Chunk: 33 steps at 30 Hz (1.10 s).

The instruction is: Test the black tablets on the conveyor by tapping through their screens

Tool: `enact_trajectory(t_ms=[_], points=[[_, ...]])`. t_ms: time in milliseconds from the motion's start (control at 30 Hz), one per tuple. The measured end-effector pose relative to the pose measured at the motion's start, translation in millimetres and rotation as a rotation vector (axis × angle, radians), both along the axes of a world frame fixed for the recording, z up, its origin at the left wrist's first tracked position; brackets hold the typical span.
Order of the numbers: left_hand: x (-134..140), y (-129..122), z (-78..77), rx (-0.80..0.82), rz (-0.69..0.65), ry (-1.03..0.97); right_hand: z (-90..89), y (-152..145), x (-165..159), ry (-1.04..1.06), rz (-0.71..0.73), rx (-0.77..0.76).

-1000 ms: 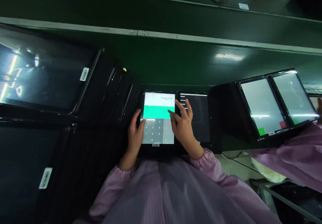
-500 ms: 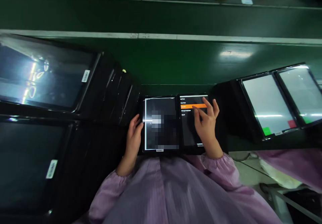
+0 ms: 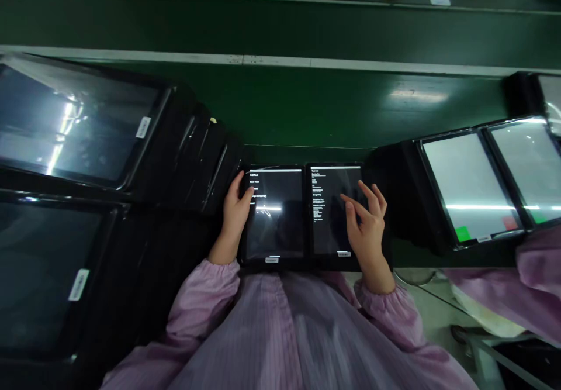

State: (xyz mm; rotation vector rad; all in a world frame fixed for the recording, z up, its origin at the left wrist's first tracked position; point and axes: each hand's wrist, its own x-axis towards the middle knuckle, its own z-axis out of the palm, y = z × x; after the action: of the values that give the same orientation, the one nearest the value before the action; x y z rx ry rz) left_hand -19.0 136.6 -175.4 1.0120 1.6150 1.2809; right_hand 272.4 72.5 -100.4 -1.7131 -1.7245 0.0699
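Two tablets lie side by side before me. The left tablet (image 3: 276, 226) shows a dark screen with a short white menu; my left hand (image 3: 235, 206) is at its left edge, thumb over the menu and forefinger beside the frame, the two apart. On the right tablet (image 3: 326, 232) there is a dark page of small white text lines. Over that tablet's right half is my right hand (image 3: 367, 220), fingers spread and forefinger pointing at the screen. Whether the fingertip touches the glass I cannot tell. Each tablet has a small white label at its lower edge.
Stacked tablets (image 3: 87, 121) stand at the left, with another large dark-screened tablet (image 3: 39, 273) nearer me. At the right, two pale-screened tablets (image 3: 475, 179) lie on a dark stack. A purple sleeve (image 3: 539, 267) of another person reaches in there. Behind runs a green bench (image 3: 307, 109).
The left tablet's screen has turned to a white text menu. On the right tablet, the menu with an orange bar has given way to a text page. The left thumb has moved up.
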Motion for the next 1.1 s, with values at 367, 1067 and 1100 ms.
enact_trajectory(t_ms=[367,1067,1100], points=[[3,-5,13.5,-0.038,0.054,-0.029,0.3,-1,-2,-0.065,0.176,-0.091],[1,-10,19.1,-0.024,0.007,-0.039,2.9,3,7,-0.115,0.183,-0.063],[1,-10,18.0,-0.02,0.006,-0.046,2.6,2,6,-0.114,0.178,-0.056]])
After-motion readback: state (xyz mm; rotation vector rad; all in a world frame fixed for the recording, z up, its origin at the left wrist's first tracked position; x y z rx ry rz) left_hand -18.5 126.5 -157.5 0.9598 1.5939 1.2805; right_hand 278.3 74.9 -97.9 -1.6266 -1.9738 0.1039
